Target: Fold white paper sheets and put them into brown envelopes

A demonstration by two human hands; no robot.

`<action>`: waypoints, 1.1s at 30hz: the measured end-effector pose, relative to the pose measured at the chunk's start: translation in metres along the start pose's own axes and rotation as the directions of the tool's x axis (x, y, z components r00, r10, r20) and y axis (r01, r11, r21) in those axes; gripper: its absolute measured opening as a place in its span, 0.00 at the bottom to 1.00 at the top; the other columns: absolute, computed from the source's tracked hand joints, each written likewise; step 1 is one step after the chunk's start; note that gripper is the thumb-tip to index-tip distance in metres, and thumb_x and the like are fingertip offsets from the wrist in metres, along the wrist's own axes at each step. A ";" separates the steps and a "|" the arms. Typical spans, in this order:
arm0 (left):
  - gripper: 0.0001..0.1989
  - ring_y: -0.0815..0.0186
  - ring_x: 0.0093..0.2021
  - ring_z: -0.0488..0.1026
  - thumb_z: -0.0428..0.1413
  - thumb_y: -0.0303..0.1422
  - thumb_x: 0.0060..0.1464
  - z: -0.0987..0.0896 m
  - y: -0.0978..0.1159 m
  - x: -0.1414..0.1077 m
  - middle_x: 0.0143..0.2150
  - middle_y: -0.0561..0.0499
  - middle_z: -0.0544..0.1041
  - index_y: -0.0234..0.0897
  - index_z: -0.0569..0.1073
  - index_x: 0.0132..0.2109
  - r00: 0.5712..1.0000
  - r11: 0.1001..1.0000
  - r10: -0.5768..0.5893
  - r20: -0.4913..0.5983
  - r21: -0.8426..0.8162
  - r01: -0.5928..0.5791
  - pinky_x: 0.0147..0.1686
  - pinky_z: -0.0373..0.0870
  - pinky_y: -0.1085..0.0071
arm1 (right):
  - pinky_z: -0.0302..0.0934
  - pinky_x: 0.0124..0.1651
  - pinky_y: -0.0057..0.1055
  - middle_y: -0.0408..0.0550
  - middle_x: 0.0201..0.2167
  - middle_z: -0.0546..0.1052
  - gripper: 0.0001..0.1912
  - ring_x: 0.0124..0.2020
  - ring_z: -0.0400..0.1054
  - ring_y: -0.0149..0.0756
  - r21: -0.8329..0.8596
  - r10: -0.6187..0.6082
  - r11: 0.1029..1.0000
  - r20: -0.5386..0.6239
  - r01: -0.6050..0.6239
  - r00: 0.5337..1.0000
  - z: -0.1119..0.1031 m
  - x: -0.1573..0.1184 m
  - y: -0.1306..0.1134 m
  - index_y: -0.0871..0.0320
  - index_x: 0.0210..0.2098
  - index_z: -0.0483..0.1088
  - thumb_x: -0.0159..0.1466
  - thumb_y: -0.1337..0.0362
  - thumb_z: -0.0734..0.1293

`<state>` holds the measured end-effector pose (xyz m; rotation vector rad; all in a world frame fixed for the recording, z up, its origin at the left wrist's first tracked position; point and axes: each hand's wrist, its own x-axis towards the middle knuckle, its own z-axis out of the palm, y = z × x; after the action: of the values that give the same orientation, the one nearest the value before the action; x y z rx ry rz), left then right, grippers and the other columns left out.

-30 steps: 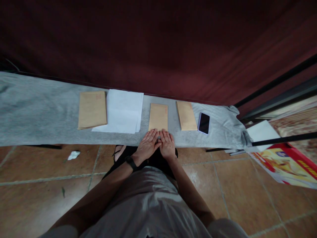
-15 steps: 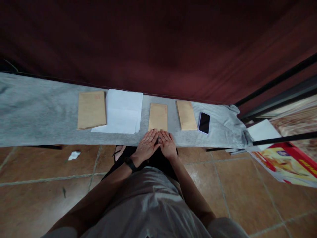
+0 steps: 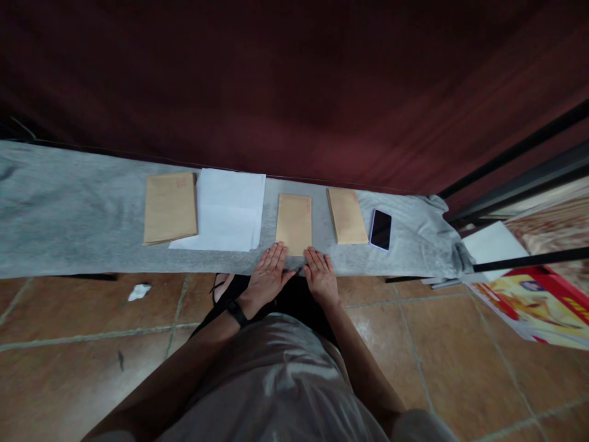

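Observation:
A brown paper envelope (image 3: pixel 294 222) lies flat on the grey cloth in front of me, its short end toward my body. My left hand (image 3: pixel 269 270) rests flat by its lower left corner, fingers stretched out. At the lower right corner lies my right hand (image 3: pixel 319 275), fingers also extended. Neither hand grips anything. To the right sits a slim stack of brown envelopes (image 3: pixel 348 216). On the left are white paper sheets (image 3: pixel 230 212), partly under a larger pile of brown envelopes (image 3: pixel 170 209).
A phone (image 3: pixel 380 229) lies right of the slim stack. Grey cloth (image 3: pixel 92 215) covers the narrow table, with a dark red curtain (image 3: pixel 294 92) behind it. Black metal bars (image 3: pixel 529 141) and a colourful box (image 3: pixel 538 301) stand at the right. Crumpled white paper (image 3: pixel 138 291) is on the floor.
My hands have moved apart, from side by side on the envelope's near end to its two lower corners. More of the envelope shows between them.

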<state>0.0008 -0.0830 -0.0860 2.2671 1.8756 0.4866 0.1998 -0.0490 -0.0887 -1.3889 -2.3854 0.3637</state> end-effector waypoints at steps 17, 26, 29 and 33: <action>0.32 0.48 0.75 0.48 0.52 0.43 0.66 -0.004 -0.004 -0.003 0.76 0.39 0.50 0.41 0.58 0.73 0.998 0.988 0.062 0.007 0.144 -0.062 0.71 0.53 0.50 | 0.45 0.73 0.48 0.50 0.73 0.55 0.26 0.73 0.50 0.43 -0.136 -0.073 0.987 0.112 0.088 0.991 0.013 0.095 0.010 0.53 0.71 0.56 0.75 0.57 0.56; 0.34 0.48 0.75 0.49 0.53 0.44 0.65 0.000 -0.009 -0.002 0.76 0.36 0.51 0.41 0.57 0.73 0.997 0.981 0.082 0.004 0.179 -0.081 0.70 0.56 0.50 | 0.43 0.73 0.49 0.55 0.74 0.52 0.29 0.74 0.49 0.45 -0.200 0.020 0.980 0.096 -0.001 0.995 0.020 0.170 0.033 0.59 0.73 0.52 0.76 0.55 0.54; 0.34 0.48 0.75 0.50 0.53 0.45 0.65 0.002 -0.011 -0.003 0.76 0.36 0.51 0.41 0.57 0.73 0.996 0.978 0.092 -0.003 0.187 -0.090 0.69 0.56 0.49 | 0.42 0.73 0.49 0.56 0.74 0.52 0.30 0.73 0.49 0.47 -0.210 0.048 0.977 0.073 -0.032 0.996 0.022 0.186 0.036 0.60 0.72 0.52 0.76 0.55 0.53; 0.34 0.47 0.74 0.51 0.54 0.44 0.64 0.003 -0.011 -0.003 0.75 0.34 0.53 0.39 0.57 0.73 0.995 0.976 0.097 -0.015 0.195 -0.092 0.69 0.57 0.49 | 0.40 0.74 0.50 0.56 0.74 0.53 0.30 0.74 0.49 0.47 -0.211 0.069 0.976 0.041 -0.059 0.997 0.025 0.199 0.037 0.61 0.72 0.52 0.76 0.54 0.53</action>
<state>-0.0087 -0.0830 -0.0926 2.4949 1.9099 0.3589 0.1273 0.1416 -0.0907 -1.5679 -2.4812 0.1669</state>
